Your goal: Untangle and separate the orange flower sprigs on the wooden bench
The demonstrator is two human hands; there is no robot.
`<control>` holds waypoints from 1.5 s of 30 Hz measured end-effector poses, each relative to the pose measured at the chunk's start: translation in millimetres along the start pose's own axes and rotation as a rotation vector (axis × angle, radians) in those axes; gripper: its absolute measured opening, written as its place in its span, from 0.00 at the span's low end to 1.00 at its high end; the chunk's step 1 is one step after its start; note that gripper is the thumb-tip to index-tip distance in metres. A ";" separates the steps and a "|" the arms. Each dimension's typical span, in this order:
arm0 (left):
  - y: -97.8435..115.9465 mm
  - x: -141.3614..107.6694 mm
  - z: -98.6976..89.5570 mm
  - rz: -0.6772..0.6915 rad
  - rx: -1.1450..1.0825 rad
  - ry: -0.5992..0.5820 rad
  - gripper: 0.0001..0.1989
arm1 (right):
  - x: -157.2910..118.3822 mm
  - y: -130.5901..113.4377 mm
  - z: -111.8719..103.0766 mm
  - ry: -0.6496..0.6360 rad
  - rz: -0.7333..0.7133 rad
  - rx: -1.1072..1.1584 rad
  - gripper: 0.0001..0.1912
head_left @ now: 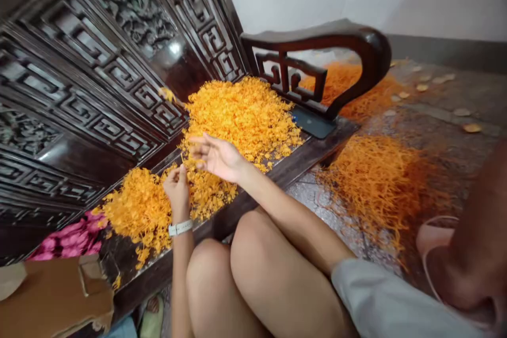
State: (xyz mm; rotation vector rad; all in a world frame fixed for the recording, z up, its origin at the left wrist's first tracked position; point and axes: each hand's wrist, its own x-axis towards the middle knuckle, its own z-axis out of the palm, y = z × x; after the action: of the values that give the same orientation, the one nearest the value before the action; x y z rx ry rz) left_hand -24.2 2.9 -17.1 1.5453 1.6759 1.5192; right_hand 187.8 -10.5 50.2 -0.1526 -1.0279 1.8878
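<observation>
My left hand [177,186], with a pale band [180,227] on its wrist, is closed in a pinch between two heaps of small yellow-orange flower-like pieces. What its fingertips hold is too small to make out. To its right, my right hand [219,158] is stretched over the larger heap [241,116], fingers apart and a little blurred. The smaller heap [138,208] lies left of my left hand. Both heaps rest on a dark wooden bench [253,203]. A small yellow piece [167,95] shows in front of the carved backrest [119,63].
A dark flat device [315,122] lies by the curved armrest [344,37]. Piles of orange thread-like strands [372,190] cover the floor at right. Pink material [71,237] and a cardboard box [55,296] are at left. A person's foot [455,269] is at right.
</observation>
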 end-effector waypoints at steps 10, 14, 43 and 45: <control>25.8 -12.7 10.8 0.081 -0.290 -0.202 0.19 | 4.6 28.6 -19.0 0.467 0.060 -0.461 0.06; 35.1 -13.6 13.1 0.054 -0.321 -0.289 0.20 | 10.7 47.8 -35.4 0.553 0.033 -0.578 0.24; 12.3 -10.2 8.8 0.004 -0.347 -0.214 0.16 | 7.4 51.9 -40.0 0.245 -0.067 -1.119 0.35; 10.0 -10.4 8.5 -0.032 -0.381 -0.155 0.16 | 6.8 54.0 -42.5 0.234 -0.068 -1.100 0.31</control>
State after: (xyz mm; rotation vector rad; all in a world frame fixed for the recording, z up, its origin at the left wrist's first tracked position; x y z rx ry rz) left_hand -9.4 -4.6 -15.0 1.3838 1.2337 1.5498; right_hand 168.5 9.2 -13.1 -0.9233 -1.7568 1.0219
